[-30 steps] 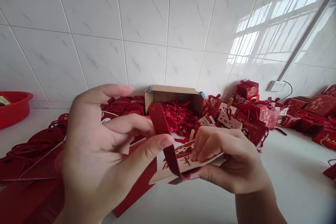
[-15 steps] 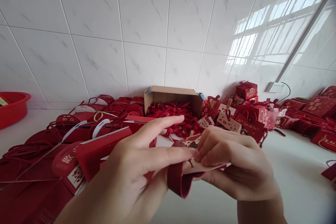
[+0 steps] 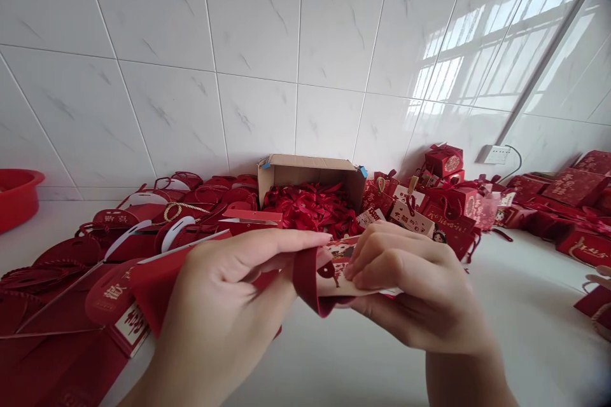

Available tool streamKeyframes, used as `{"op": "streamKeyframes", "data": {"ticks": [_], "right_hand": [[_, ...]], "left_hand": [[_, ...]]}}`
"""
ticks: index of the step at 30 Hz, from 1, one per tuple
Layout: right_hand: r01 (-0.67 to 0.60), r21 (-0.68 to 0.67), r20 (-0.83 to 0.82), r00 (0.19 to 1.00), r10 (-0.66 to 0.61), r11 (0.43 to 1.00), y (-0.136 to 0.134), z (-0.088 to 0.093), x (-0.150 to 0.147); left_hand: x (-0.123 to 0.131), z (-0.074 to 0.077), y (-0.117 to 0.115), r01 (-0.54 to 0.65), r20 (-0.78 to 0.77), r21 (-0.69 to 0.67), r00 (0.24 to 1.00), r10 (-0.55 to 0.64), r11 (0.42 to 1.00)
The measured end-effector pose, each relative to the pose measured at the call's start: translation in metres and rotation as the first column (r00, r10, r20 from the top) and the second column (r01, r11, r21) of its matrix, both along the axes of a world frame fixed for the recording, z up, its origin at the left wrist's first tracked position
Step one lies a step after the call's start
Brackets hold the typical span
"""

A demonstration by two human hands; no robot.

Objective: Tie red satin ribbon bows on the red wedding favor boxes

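Observation:
A small gift box [image 3: 329, 285], cream and red with printed cartoon figures, is held flat in front of me above the counter. My right hand [image 3: 405, 286] grips its right side, fingers curled on top and thumb below. A dark red ribbon [image 3: 308, 283] loops round the box's left end and hangs a little under it. My left hand [image 3: 238, 286] closes on that ribbon at the left end, its index finger stretched along the top edge. The left fingertips are partly hidden by the ribbon and box.
A cardboard box [image 3: 312, 162] full of red ribbons [image 3: 310, 206] lies against the tiled wall. Red gift bags [image 3: 112, 292] crowd the left, finished-looking boxes [image 3: 443, 162] the right. A red basin [image 3: 19, 197] stands far left. Another person's fingers [image 3: 599, 276] show at the right edge.
My left index finger has come down from above onto the box's edge. The ribbon loop has shifted up and left, and more of the box's printed top shows.

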State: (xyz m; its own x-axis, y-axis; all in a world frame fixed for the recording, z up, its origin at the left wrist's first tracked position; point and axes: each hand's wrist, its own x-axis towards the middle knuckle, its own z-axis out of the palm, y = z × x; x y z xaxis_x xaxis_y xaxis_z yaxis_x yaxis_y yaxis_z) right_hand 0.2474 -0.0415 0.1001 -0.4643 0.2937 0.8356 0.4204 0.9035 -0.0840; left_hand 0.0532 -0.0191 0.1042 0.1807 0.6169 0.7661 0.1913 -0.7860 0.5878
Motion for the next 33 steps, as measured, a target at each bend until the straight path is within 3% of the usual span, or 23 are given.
{"op": "streamKeyframes", "data": {"ticks": [6,14,26,33], "right_hand": [[0.024,-0.007,0.017,1.000,-0.024,1.000,0.001,0.001,0.001],[0.057,0.009,0.013,0.998,-0.057,0.998,0.002,0.001,0.001],[0.028,-0.007,0.013,1.000,-0.028,1.000,0.006,0.001,0.002],[0.051,0.055,-0.007,0.999,-0.050,0.997,0.004,0.002,0.005]], "left_hand": [[0.002,-0.002,0.004,-0.093,-0.005,0.085,0.996,0.093,0.992],[0.007,-0.005,0.002,0.010,-0.029,0.090,1.000,-0.007,0.996],[0.010,-0.002,0.000,-0.002,-0.057,0.169,0.998,0.012,0.986],[-0.005,-0.002,-0.001,0.171,-0.311,0.197,0.945,-0.104,0.965]]}}
